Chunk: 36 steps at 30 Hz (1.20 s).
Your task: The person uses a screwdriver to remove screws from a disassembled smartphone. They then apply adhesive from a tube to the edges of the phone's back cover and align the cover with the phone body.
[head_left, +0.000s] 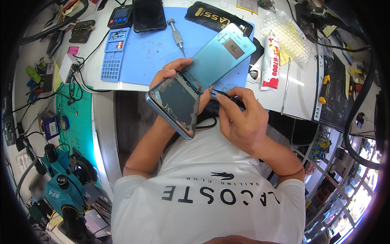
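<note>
My left hand (167, 73) is wrapped round a blue-edged phone frame (172, 101), tilted with its dark inner side up and ragged residue along the border. A light-blue film-covered phone screen (219, 57) stands out from the frame's far edge, meeting it near my left fingertips. Whether a cable joins the two is hard to see. My right hand (245, 116) pinches a slim dark tool (235, 100), which looks like tweezers. Its tip is by the corner where screen and frame meet.
On the blue work mat (142, 57) lie a screwdriver (176, 34), a dark phone (149, 15) and a black pouch (207, 16). A white-and-red glue tube (270, 63) and bubble wrap (290, 36) are at the right. A teal microscope (65, 179) stands lower left.
</note>
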Each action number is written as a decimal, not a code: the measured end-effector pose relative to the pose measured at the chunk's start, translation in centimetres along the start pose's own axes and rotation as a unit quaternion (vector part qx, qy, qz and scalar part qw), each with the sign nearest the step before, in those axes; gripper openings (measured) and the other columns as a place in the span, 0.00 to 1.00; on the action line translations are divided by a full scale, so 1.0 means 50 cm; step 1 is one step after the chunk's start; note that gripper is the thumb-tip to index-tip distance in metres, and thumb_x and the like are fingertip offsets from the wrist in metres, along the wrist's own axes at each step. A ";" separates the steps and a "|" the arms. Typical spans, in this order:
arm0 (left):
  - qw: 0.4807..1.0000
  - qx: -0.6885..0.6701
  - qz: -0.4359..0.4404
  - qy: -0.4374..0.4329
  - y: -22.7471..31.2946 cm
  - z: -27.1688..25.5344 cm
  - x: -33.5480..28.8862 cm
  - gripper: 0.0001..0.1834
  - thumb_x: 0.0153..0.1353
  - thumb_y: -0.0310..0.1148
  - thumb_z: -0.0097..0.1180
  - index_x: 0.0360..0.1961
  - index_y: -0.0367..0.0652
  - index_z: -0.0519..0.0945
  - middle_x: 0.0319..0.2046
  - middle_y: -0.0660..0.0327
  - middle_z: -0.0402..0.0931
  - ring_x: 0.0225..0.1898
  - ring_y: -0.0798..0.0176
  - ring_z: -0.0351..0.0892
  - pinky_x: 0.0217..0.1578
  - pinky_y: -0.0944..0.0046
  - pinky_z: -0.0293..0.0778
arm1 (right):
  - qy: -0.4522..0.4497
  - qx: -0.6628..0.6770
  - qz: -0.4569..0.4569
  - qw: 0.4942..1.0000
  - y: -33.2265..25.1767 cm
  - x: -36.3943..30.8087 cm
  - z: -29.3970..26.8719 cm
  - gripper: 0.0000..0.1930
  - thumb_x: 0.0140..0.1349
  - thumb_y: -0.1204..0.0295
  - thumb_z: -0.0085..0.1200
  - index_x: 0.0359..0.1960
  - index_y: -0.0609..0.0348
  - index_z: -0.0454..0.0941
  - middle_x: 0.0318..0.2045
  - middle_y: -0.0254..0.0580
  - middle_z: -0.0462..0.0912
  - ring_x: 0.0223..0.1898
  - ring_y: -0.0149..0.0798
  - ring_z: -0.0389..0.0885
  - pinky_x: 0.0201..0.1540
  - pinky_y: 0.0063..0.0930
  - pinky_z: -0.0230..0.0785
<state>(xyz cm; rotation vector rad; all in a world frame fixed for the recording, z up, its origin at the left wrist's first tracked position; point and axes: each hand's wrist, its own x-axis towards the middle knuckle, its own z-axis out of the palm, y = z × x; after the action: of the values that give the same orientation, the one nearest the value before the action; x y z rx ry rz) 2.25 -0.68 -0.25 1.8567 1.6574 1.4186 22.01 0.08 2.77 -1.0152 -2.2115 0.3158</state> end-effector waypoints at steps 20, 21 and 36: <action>0.997 -0.064 0.020 0.043 -0.024 0.014 -0.012 0.48 0.48 0.32 0.83 0.62 0.41 0.59 0.59 0.54 0.76 0.58 0.62 0.78 0.60 0.66 0.73 | 0.015 -0.065 -0.017 0.998 -0.010 -0.005 0.009 0.18 0.48 0.80 0.69 0.45 0.60 0.89 0.43 0.43 0.81 0.29 0.39 0.82 0.29 0.29 0.75; 0.997 -0.066 0.022 0.045 -0.024 0.014 -0.012 0.48 0.48 0.32 0.83 0.62 0.41 0.60 0.59 0.55 0.76 0.58 0.62 0.79 0.60 0.66 0.73 | 0.019 -0.070 -0.019 0.997 -0.009 -0.004 0.010 0.18 0.48 0.80 0.69 0.44 0.60 0.89 0.43 0.43 0.81 0.29 0.39 0.82 0.29 0.29 0.75; 0.999 0.038 -0.031 0.005 0.003 0.005 -0.003 0.43 0.48 0.32 0.83 0.62 0.39 0.67 0.59 0.55 0.75 0.57 0.63 0.79 0.58 0.67 0.73 | 0.079 0.038 0.146 0.985 0.044 0.046 -0.041 0.14 0.68 0.82 0.60 0.54 0.66 0.77 0.42 0.53 0.80 0.39 0.51 0.83 0.38 0.38 0.78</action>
<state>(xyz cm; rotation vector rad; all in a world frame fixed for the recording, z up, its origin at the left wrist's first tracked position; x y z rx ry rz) 2.55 -0.77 -0.34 1.8234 1.7824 1.3601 23.57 3.13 4.39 -1.2789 -1.8957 0.4316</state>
